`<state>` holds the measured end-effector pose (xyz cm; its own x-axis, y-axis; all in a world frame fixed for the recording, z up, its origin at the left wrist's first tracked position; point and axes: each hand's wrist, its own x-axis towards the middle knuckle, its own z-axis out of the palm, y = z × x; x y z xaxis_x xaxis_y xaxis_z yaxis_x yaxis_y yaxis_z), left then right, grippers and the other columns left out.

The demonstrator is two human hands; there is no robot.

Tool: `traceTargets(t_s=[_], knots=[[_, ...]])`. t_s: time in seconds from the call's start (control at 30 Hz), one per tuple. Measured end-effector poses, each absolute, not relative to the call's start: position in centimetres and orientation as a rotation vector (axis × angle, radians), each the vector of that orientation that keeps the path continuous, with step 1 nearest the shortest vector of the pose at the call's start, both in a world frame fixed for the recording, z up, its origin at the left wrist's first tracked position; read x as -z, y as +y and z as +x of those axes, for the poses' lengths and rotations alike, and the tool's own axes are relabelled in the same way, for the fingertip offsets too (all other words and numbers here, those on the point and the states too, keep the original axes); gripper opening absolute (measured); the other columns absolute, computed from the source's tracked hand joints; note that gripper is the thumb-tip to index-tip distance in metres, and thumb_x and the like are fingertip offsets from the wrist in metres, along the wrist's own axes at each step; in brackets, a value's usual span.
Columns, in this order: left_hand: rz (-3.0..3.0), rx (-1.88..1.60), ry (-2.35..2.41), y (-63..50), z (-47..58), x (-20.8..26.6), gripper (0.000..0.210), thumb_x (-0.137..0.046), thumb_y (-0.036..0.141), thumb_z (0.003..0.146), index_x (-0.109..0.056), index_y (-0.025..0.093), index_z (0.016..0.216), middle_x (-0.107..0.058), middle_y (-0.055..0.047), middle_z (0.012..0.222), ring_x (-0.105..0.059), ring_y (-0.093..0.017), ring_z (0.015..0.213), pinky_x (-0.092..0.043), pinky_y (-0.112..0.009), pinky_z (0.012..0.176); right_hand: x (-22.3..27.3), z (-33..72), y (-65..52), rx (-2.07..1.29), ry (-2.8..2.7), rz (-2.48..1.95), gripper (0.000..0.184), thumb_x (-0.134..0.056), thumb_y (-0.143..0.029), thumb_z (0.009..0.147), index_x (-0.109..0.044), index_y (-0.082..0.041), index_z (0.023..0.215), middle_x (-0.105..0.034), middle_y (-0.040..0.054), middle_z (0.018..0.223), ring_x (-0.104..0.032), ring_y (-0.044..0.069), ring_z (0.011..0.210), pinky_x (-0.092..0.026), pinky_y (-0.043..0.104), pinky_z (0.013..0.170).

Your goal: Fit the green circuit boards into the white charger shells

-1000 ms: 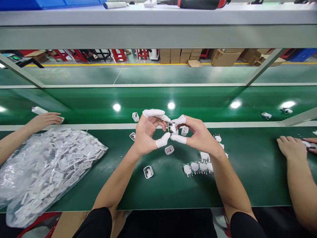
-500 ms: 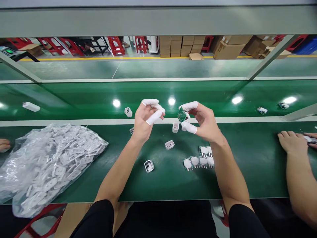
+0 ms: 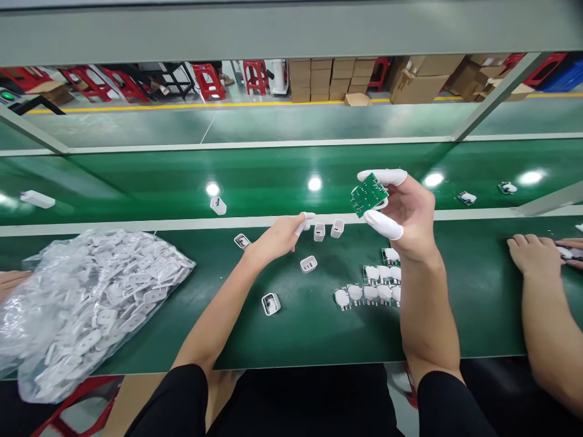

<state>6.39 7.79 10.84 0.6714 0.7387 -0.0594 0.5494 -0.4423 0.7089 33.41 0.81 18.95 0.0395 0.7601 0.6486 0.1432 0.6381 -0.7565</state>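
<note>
Shifted toward two o'clock: my right hand, fingers pinching circuit board; left hand near white housing, finger gap can't tell.

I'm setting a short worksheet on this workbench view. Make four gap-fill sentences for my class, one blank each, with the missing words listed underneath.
1. The camera wearer's ____ hand holds up a single circuit board.
2. The finger covers on that hand are coloured ____.
3. The clear plastic bag of small parts lies to the ____ of the wearer's arms.
4. The plastic stools in the background are coloured ____.

Missing words: right; white; left; red.
</note>
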Motion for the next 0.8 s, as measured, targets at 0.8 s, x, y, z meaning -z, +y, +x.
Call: traceTargets(t_s=[0.8], knots=[[1.764,-1.039,0.697,5.2,7.5,-13.0,0.047,-0.074,0.033,0.103,-0.028,0.030,0.111,-0.054,0.002,0.112,-0.063,-0.013,0.097,-0.058,-0.031,0.090,-18.9,30.6,-0.5,-0.588,-1.559,-0.761,0.044,-0.095,-0.034,0.086,-0.073,-0.028,0.123,-0.081,0.0101,0.119,-0.081,0.030,0.108,-0.071,0.049,0.091]])
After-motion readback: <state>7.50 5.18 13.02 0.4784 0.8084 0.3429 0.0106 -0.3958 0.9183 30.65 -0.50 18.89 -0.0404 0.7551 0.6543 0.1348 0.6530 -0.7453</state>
